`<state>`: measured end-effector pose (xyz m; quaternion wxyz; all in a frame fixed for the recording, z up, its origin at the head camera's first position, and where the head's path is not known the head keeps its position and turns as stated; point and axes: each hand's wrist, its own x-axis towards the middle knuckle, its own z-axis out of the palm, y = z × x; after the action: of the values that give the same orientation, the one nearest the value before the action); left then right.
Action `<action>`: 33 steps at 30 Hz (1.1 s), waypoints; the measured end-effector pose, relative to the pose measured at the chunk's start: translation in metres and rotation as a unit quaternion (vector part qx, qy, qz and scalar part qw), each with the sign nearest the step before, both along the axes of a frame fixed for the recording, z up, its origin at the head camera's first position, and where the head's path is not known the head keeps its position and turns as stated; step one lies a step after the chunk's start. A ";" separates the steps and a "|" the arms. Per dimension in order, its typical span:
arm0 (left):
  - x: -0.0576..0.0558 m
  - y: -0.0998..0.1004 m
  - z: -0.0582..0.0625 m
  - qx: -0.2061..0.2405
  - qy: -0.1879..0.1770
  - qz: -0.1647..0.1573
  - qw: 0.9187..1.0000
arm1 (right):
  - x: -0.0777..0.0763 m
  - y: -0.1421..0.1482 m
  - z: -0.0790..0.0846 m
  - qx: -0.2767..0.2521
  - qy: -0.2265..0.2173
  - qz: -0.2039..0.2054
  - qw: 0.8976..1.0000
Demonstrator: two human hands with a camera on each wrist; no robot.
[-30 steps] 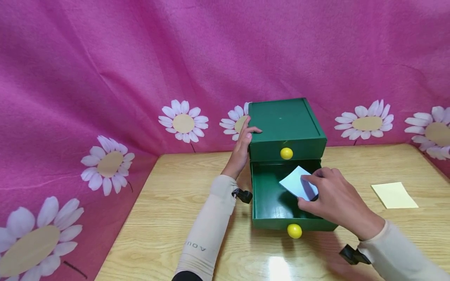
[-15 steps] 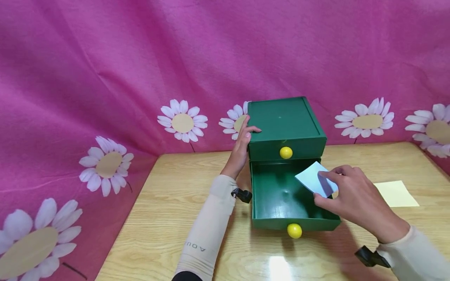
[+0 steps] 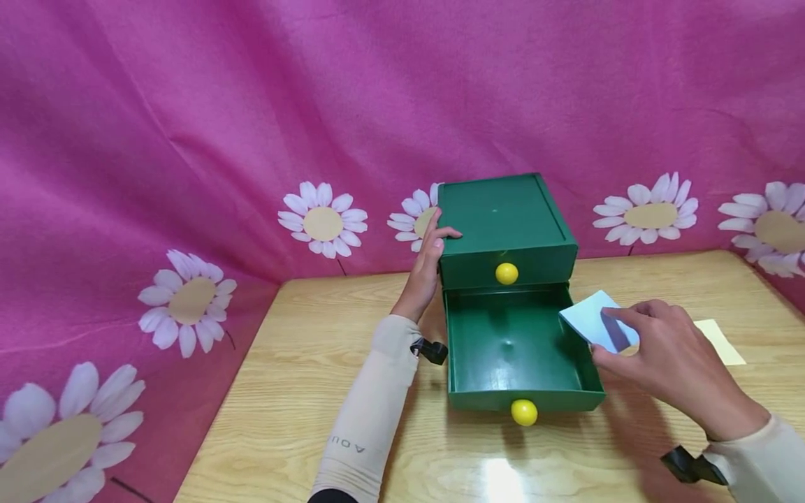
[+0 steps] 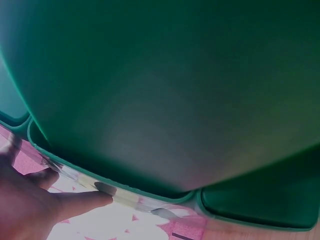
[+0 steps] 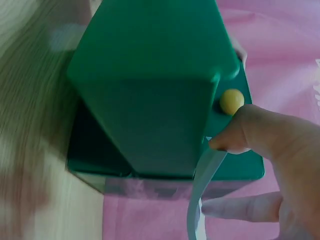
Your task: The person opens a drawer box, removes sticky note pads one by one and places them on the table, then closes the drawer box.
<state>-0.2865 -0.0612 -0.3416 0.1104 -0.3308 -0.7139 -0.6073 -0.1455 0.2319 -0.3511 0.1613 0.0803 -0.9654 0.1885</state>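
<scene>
A green two-drawer organizer (image 3: 503,209) stands at the back of the table. Its lower drawer (image 3: 503,349) is pulled out, with nothing seen inside. My left hand (image 3: 423,276) rests along the organizer's left side, fingers extended and one fingertip over the top edge. In the left wrist view, the fingers (image 4: 82,202) lie close to the green wall. My right hand (image 3: 682,363) pinches a light-blue sticky note pad (image 3: 591,316) between thumb and fingers, by the drawer's right edge. The right wrist view shows the pad (image 5: 196,200) edge-on in that pinch.
A pale yellow sticky note pad (image 3: 723,342) lies on the wooden table (image 3: 302,349) at the right, partly hidden behind my right hand. Yellow knobs (image 3: 524,412) stick out from both drawer fronts. A pink daisy-print cloth (image 3: 377,105) hangs behind and to the left.
My right hand has carried the blue sticky note pad rightward, from over the open drawer to its right edge, and now covers more of the yellow pad. The left hand stays on the organizer.
</scene>
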 end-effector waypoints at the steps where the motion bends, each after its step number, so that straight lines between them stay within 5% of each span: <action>1: 0.000 0.000 0.000 -0.001 -0.002 0.000 1.000 | 0.000 0.002 -0.001 0.001 0.000 -0.004 1.000; 15: -0.001 0.000 -0.001 0.006 -0.001 -0.002 1.000 | -0.006 0.026 -0.017 0.006 -0.004 -0.052 0.999; 33: 0.001 0.002 0.000 0.006 -0.006 -0.001 1.000 | -0.019 0.050 -0.060 0.019 -0.093 -0.078 0.992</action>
<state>-0.2855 -0.0593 -0.3417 0.1072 -0.3272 -0.7103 -0.6140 -0.1647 0.2816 -0.4110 0.0836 -0.0096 -0.9829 0.1635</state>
